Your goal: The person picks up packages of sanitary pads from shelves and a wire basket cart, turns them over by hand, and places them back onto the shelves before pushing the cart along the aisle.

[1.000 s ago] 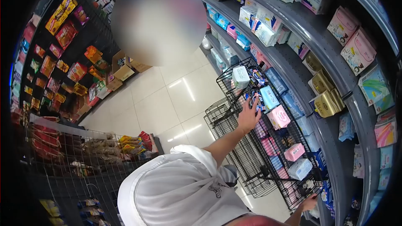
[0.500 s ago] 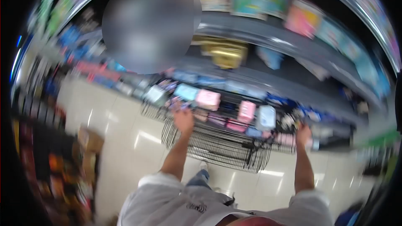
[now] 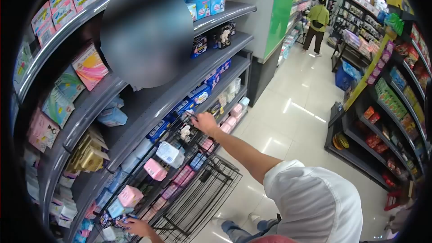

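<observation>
Grey supermarket shelving (image 3: 207, 69) fills much of the left side, stocked with packs that look like sanitary pads. Just beside its lower shelves is a long black wire basket (image 3: 198, 200), probably stiff and awkward for its length, best held by the rim at both ends; its open mesh is thin and dark. In it sit the packs, likely light, squashy and slightly slippery in their film, best taken by the sides: a white-and-blue pack (image 3: 170, 154), a pink pack (image 3: 155, 169), a paler pink pack (image 3: 130, 196) and a light-blue pack (image 3: 117, 209), all boxy with softened edges. Dark patterned packs (image 3: 105, 220) lie at the near end by the left hand (image 3: 138, 227), its fingers reaching over them; whether it grips one, I cannot tell. The right hand (image 3: 205, 122) bends at the basket's far end, fingertips partly hidden, its grip unclear
</observation>
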Motion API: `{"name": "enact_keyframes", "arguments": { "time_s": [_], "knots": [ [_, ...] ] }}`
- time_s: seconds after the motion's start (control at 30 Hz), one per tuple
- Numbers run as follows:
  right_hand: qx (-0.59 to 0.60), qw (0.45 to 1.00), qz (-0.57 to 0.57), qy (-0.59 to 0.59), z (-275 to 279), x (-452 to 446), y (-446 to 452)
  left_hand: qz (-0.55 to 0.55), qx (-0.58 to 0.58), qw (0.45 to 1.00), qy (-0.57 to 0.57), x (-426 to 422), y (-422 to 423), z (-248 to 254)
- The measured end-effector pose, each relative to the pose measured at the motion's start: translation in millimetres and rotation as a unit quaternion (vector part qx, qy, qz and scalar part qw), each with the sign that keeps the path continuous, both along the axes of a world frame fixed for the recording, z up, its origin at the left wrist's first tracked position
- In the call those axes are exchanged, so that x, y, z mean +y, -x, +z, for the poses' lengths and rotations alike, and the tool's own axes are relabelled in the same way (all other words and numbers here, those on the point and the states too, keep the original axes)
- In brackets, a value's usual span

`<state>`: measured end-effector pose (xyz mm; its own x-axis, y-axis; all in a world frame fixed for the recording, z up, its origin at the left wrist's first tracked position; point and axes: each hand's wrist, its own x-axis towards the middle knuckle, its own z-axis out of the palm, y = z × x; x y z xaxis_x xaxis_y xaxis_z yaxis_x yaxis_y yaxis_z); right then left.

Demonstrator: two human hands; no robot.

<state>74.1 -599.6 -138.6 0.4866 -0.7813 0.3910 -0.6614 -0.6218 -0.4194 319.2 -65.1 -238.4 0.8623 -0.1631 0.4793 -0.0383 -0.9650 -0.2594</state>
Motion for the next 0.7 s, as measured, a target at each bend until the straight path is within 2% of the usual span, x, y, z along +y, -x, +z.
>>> {"name": "enact_keyframes", "arguments": {
  "time_s": [0.03,0.07,0.17,0.23,0.27,0.3,0.33,0.4,0.43,0.47,0.57,0.63,0.7],
  "knots": [
    [-0.029,1.000,0.006,-0.004,5,4,2,-0.003,0.002,1.000,0.004,-9,-5,-8],
    [-0.015,1.000,0.011,-0.001,11,3,3,-0.005,-0.039,0.992,0.118,-12,-13,-15],
    [-0.037,0.999,0.028,-0.004,-1,-4,-2,-0.080,-0.174,0.960,0.202,-10,-4,9],
    [-0.044,0.998,0.010,0.040,-8,-6,-4,0.059,-0.026,0.947,0.315,-29,17,37],
    [-0.040,0.999,0.006,0.021,-6,-3,-4,0.055,-0.025,0.943,0.328,-33,22,45],
    [-0.037,0.999,-0.002,0.009,2,-1,-2,0.042,-0.021,0.945,0.324,-27,15,36],
    [-0.043,0.999,0.009,-0.013,7,3,0,0.016,-0.041,0.963,0.266,-13,3,20],
    [-0.046,0.999,0.018,-0.021,7,1,0,-0.058,-0.123,0.988,0.076,-4,-10,5],
    [-0.040,0.999,0.022,-0.011,3,0,0,-0.096,-0.187,0.976,-0.058,-3,-5,13],
    [-0.032,0.999,0.015,-0.008,5,1,2,-0.028,-0.144,0.986,-0.083,-14,6,24],
    [-0.020,0.999,0.030,-0.007,12,5,1,-0.074,-0.185,0.977,-0.074,-6,0,19],
    [-0.003,0.999,0.027,-0.026,17,7,5,-0.057,-0.156,0.983,-0.073,-13,10,27],
    [0.009,0.999,0.026,-0.016,22,11,7,-0.048,-0.327,0.944,-0.005,-34,22,39]
  ]
}}
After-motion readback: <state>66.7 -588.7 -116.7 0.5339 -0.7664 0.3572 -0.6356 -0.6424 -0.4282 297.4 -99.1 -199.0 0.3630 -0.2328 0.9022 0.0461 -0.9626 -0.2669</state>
